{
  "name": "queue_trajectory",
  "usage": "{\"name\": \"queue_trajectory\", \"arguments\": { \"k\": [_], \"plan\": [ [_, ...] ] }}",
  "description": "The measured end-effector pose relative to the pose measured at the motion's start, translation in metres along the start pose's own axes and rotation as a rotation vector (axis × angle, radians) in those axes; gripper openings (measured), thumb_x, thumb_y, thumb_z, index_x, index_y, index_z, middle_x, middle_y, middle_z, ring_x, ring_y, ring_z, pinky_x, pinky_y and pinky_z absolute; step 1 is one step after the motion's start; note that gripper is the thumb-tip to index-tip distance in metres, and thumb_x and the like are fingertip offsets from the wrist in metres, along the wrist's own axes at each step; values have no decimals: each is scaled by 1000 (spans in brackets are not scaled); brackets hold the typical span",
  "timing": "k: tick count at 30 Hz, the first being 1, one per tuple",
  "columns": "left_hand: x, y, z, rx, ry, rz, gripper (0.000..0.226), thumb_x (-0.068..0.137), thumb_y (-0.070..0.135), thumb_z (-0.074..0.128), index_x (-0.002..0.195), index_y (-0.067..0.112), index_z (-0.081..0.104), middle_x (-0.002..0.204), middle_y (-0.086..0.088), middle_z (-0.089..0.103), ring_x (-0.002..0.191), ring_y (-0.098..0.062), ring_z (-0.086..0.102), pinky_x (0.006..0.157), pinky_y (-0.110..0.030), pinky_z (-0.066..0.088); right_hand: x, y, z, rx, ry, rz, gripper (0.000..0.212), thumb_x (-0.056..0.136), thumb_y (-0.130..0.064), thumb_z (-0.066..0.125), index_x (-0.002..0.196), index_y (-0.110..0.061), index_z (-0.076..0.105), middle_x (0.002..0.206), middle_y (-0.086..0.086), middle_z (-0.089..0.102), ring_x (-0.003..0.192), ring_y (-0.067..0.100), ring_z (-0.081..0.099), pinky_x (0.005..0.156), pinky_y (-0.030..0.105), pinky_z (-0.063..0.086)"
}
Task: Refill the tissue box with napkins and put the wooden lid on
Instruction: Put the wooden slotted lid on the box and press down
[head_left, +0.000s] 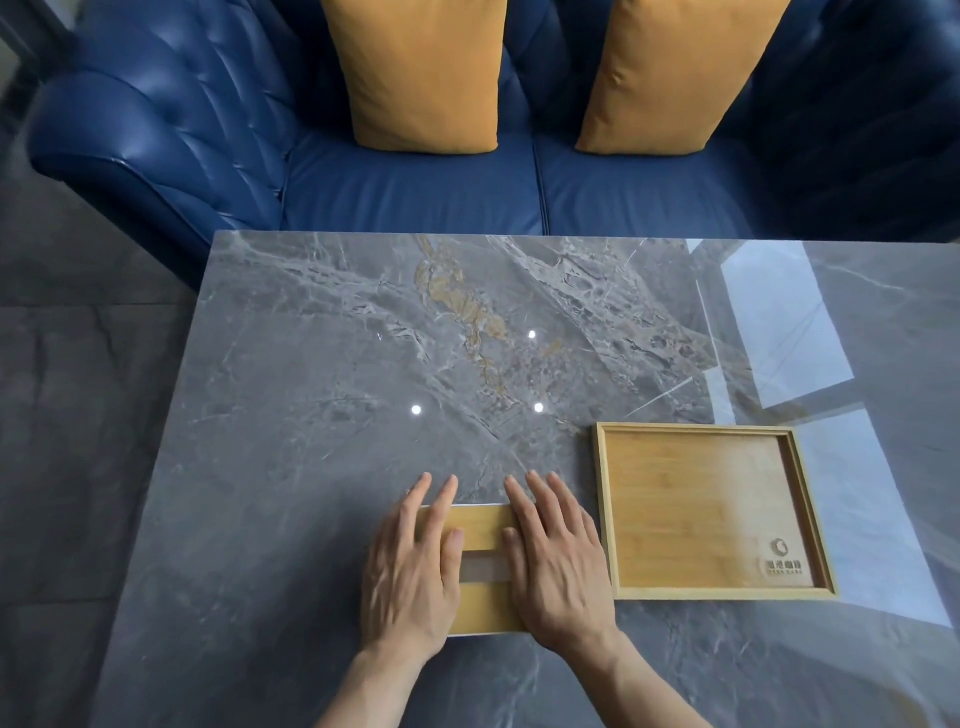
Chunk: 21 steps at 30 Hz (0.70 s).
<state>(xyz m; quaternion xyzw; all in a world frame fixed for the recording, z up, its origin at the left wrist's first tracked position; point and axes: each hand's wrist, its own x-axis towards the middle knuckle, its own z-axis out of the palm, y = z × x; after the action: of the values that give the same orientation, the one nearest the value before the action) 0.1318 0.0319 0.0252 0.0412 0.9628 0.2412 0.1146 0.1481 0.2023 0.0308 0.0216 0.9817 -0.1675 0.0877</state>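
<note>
Both hands flat on the wooden lid (480, 527) of the tissue box (483, 631), which sits on the marble table (311, 389) just left of an empty bamboo tray (714, 512). White napkin shows through the lid's slot (480, 569).

Step in hand, by my reading: seating the lid. To do it well, press evenly on both ends so it drops level, keep fingers clear of the slot, and check the edges sit flush with the white box rim.

Left hand (410, 577): palm down, fingers spread and nearly straight, covering the lid's left end; nothing gripped. Right hand (556, 566): the same pose on the right end, next to the tray, fingertips past the far edge. Forearms come in from the near table edge, wrists low.
</note>
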Motion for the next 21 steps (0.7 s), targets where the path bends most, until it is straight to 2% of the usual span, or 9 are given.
{"name": "queue_trajectory", "arguments": {
  "k": [8,21],
  "plan": [
    [14,3,-1,-33,-24,-19,51,96,53,19,145,43,29,153,9,30,125,-18,52,88,-42,53,13,1,-5,12,-16,23,46,99,-41,32,143,-28,38,137,-3,49,132,22,39,102,38,42],
    [13,5,0,14,-25,-41,50,95,53,23,144,43,29,152,8,32,120,-20,56,83,-45,55,13,0,-4,-6,-30,48,45,99,-44,31,142,-32,36,137,-6,48,134,23,36,102,38,41]
  ]
}}
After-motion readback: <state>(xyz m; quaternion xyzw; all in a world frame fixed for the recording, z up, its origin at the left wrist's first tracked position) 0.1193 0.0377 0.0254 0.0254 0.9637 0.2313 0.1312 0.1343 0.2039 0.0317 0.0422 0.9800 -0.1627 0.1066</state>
